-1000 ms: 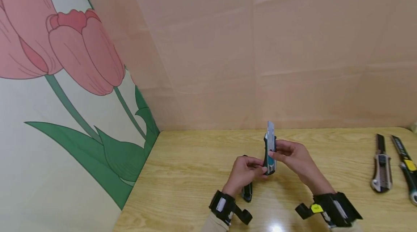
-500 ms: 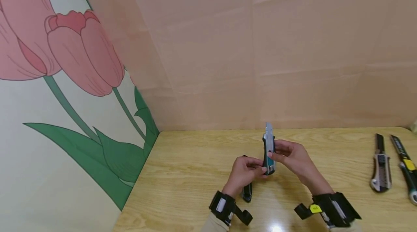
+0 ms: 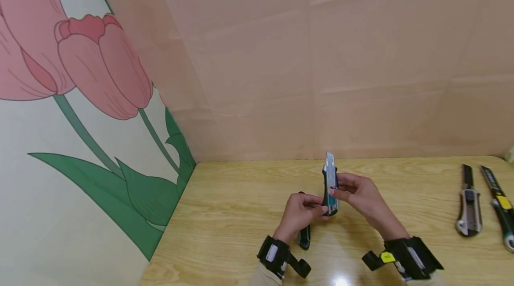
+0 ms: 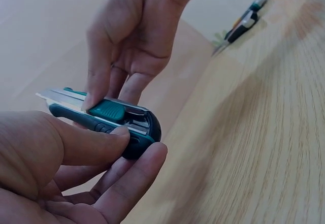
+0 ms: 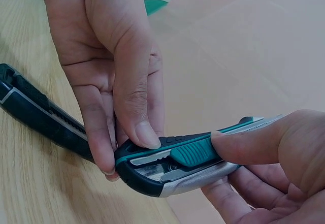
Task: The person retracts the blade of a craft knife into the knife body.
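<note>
A green and silver snap-off utility knife (image 3: 330,179) is raised above the table, its blade pointing away from me in the head view. My left hand (image 3: 299,217) pinches the rear end of its handle between thumb and fingers. From the right, my right hand (image 3: 363,199) holds the knife's middle. Its thumb presses at the front of the ribbed green slider (image 5: 195,154), with fingers under the handle. Some blade shows beyond the handle's nose in the left wrist view. Just behind my left hand lies a dark knife (image 3: 305,237), partly hidden by that hand.
On the right of the wooden table (image 3: 225,232) lie a silver and black cutter (image 3: 469,212) and a green, black and yellow cutter (image 3: 503,210). A pinkish-brown sheet (image 3: 257,63) rises behind the table, and a tulip-painted wall (image 3: 132,179) stands at the left.
In the head view, the knife's blade tip and my right thumb have shifted slightly left and down. My left hand has hardly moved, and both hands keep their hold.
</note>
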A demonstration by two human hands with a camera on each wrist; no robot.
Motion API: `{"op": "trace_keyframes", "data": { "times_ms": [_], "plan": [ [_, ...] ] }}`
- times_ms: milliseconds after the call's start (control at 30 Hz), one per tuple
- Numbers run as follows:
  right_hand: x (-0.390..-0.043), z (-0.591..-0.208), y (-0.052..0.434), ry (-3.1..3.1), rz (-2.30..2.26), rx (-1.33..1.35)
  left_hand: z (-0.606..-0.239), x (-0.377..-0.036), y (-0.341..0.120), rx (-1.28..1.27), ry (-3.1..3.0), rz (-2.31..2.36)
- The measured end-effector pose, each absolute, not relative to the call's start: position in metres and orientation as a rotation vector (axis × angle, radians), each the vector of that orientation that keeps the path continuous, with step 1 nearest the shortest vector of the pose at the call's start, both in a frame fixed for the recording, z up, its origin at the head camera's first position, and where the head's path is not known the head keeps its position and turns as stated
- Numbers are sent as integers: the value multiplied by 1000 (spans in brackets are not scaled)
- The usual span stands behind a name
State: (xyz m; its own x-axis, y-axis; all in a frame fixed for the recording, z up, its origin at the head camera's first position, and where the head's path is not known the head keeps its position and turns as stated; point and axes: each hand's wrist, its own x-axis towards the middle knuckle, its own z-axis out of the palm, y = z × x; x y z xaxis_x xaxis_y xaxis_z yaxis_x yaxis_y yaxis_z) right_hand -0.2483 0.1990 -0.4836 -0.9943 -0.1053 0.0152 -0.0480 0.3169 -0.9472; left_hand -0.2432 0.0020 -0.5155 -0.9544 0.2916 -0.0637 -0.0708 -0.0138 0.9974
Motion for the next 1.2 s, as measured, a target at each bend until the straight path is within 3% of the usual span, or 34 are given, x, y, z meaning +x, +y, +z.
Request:
{"op": "trace_keyframes", "data": {
  "times_ms": [1200],
  "plan": [
    [-245,-481,194,2515,-1783,-190,-510,-243,-3,234,1973,2062]
  ]
}}
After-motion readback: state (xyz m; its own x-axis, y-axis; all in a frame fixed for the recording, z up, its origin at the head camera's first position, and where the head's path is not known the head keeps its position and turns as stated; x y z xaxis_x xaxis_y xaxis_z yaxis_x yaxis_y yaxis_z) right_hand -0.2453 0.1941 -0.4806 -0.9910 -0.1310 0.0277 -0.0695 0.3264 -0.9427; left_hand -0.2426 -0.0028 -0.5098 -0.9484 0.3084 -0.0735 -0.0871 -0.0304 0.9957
